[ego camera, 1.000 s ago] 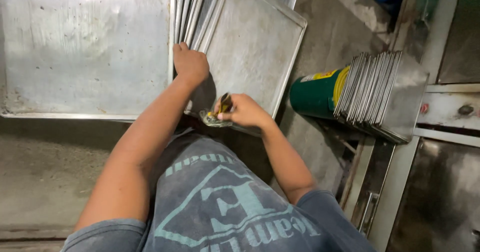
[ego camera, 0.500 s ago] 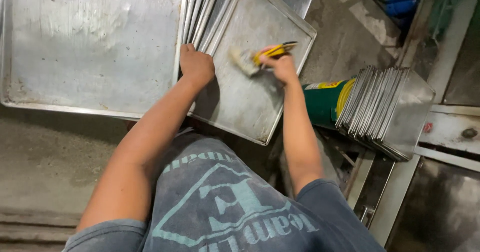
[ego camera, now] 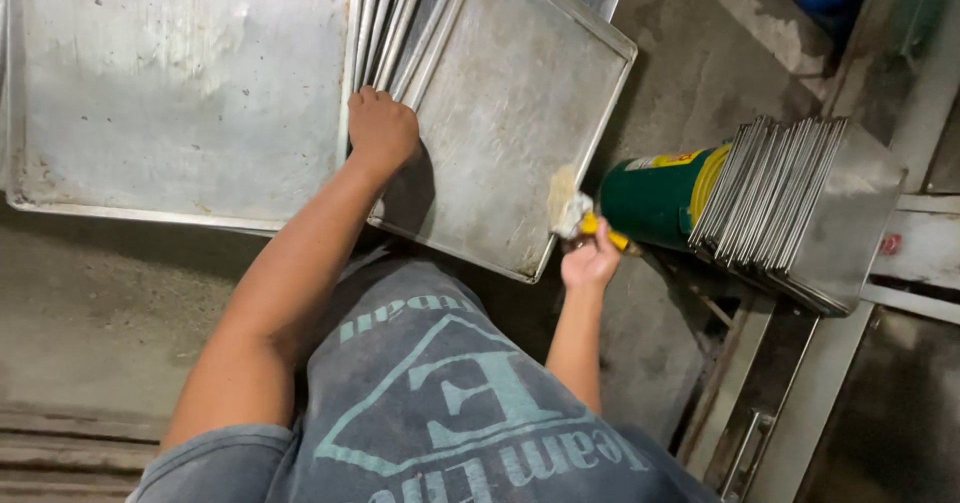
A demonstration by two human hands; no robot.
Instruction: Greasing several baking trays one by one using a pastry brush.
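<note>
Concrete floor, metal trays leaning all round. Left hand [ego camera: 380, 128] grips the top edge of the front tray [ego camera: 505, 113]; right hand [ego camera: 590, 261], fingers closed round a yellow-handled brush [ego camera: 575, 213], has swept from the tray's upper part down to its lower right rim. Stroke looks nearly finished, beside the green can [ego camera: 655, 195].

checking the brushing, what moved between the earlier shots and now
The right hand with the yellow-handled brush went from near the body up onto the tilted metal tray, then swept down to its lower right edge. The left hand stayed gripping the tray's left rim; the green can and tray stack stayed put.
</note>
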